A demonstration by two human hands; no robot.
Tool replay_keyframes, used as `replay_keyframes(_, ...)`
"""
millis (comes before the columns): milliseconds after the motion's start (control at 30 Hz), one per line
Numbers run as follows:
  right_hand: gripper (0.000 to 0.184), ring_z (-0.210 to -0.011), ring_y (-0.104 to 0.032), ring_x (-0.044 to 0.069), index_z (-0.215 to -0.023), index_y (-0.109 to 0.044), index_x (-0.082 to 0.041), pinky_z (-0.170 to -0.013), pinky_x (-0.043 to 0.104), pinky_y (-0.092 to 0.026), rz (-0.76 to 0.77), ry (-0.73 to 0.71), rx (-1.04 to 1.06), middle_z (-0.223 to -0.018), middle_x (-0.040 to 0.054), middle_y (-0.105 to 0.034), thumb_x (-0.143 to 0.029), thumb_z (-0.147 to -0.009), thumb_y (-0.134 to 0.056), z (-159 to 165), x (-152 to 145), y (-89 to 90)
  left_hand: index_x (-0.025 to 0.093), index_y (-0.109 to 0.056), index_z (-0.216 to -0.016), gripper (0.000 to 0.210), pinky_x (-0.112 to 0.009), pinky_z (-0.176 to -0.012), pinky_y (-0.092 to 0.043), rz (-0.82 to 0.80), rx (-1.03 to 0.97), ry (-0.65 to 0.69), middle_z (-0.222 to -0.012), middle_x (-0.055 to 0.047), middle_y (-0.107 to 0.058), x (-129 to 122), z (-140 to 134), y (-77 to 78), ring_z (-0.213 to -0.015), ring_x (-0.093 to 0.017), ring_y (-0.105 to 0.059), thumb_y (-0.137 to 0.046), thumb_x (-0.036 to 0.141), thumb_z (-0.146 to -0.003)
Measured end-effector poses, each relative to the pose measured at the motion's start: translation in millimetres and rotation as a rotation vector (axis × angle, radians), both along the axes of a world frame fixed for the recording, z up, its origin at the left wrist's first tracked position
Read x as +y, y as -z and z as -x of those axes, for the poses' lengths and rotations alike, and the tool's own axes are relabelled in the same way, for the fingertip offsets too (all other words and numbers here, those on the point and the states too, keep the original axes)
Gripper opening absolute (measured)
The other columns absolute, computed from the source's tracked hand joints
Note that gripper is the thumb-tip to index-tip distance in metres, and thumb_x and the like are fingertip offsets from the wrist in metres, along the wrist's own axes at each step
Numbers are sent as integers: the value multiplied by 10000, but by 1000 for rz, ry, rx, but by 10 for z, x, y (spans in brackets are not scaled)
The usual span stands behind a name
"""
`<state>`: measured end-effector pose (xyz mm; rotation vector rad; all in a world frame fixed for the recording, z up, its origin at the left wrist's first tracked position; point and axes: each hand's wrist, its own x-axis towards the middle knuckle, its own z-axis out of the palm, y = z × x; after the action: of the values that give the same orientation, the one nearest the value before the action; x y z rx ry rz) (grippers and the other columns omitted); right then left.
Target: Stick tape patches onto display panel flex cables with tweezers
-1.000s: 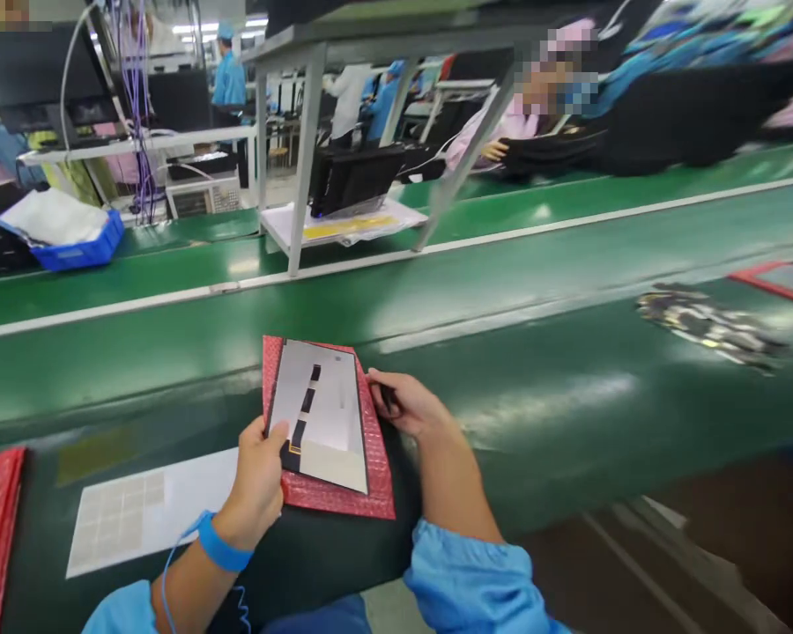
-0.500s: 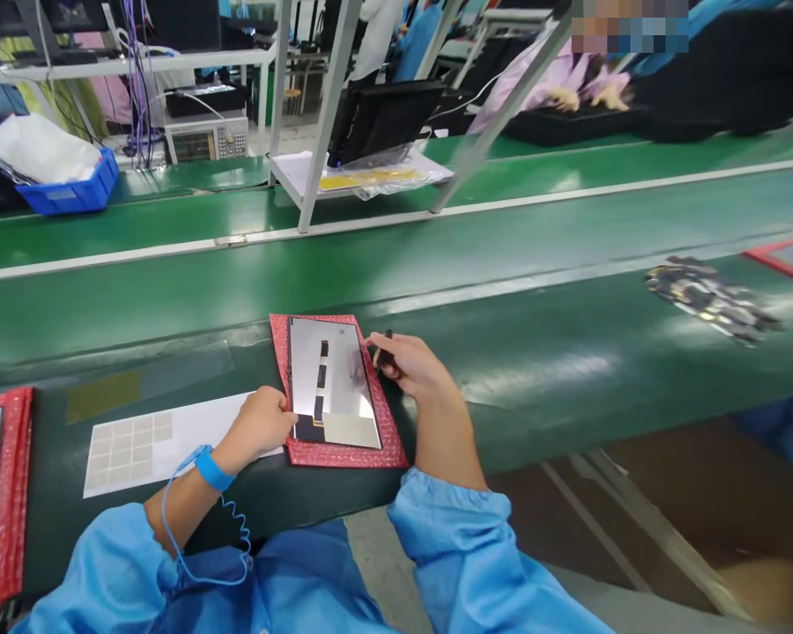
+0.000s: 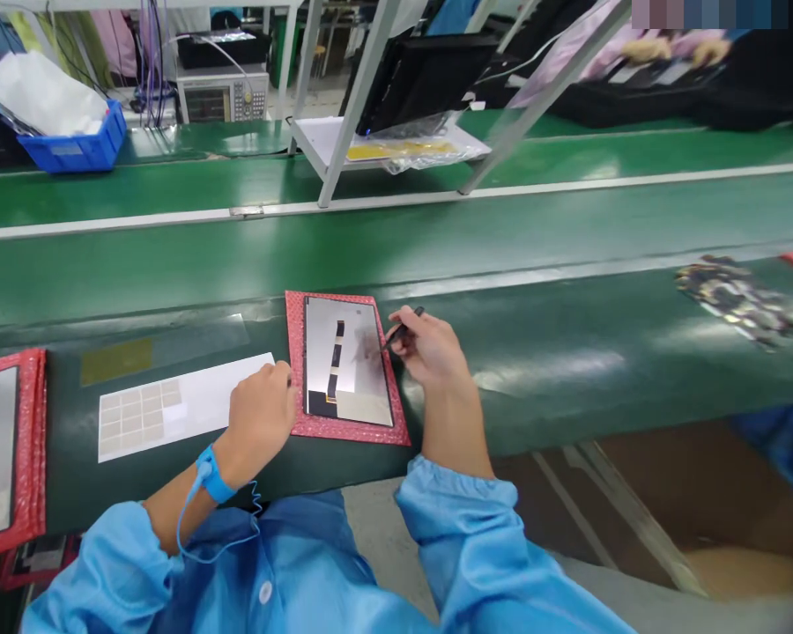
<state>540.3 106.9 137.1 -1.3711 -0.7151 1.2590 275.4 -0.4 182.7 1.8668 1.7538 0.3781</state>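
A green workbench (image 3: 568, 370) runs across the frame, with a metal stand (image 3: 376, 79) holding a black monitor (image 3: 429, 84) at the upper middle. A blue bin (image 3: 72, 151) heaped with white sheeting (image 3: 46, 92) sits at the upper left, and a co-worker's hands (image 3: 648, 50) show at the upper right.

Just below the centre of the frame, a flat screen (image 3: 370, 379) lies on a red bubble-wrap sheet (image 3: 296, 321), a black-and-pale strip (image 3: 336, 357) running up its grey face. The right hand (image 3: 436, 348), to the right of the screen, has its fingers closed around a thin black tool (image 3: 403, 329), tilted, with its lower end by the screen's right edge; whether the tip touches is unclear. The left hand (image 3: 259, 418), wearing a blue wristband (image 3: 217, 475), is at the left edge of the bubble wrap with its fingers curled in; I cannot tell whether they pinch anything.

Left of centre lies a white card (image 3: 204, 392) with a grid of pale stickers (image 3: 132, 418), partly behind that hand. Another red wrap (image 3: 32, 440) with a screen on it lies at the left edge, and a blurred heap of dark parts (image 3: 733, 295) at the right.
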Motion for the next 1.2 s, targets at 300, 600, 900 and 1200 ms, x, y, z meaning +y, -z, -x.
replay_keyframes(300,310,-584,-671,164,-876,-721,-198,-544,241,-568,-276,-268,6,-736,58,-725,-466,-886,-876,1252,-1380,-182,197,-789,-989,137,-289,-787,-515,-96,-537,-106,-909,-24,-785,-929,336,-48,-827,-176,-714,-682,281,-1009)
replay_keyframes(600,374,-645,-722,179,-892,-735,-174,-584,262,-611,-230,-651,33,-805,79,-755,-520,-857,-872,1993,-1185,-321,205,-748,-959,206,-311,-807,-518,-311,-328,-158,-893,-36,-756,-1006,1145,4,-839,-180,-689,-586,287,-1059)
replay_keyframes(900,378,-668,-751,195,-928,-612,-199,-516,229,-560,-174,-545,-106,-801,50,-754,-447,-794,-863,2552,-809,119,168,-677,-1340,460,-494,-1049,-495,-323,120,-31,-1304,-143,-617,-690,1726,522,-1208,-330,-555,-769,368,-937)
replay_keyframes(1200,299,-682,-754,204,-916,-613,-213,-504,243,-548,-190,-529,-240,-792,39,-743,-395,-827,-832,2518,-829,101,134,-659,-1349,468,-507,-1057,-493,-318,100,-7,-1324,-156,-608,-691,1677,473,-1237,-346,-540,-752,360,-950)
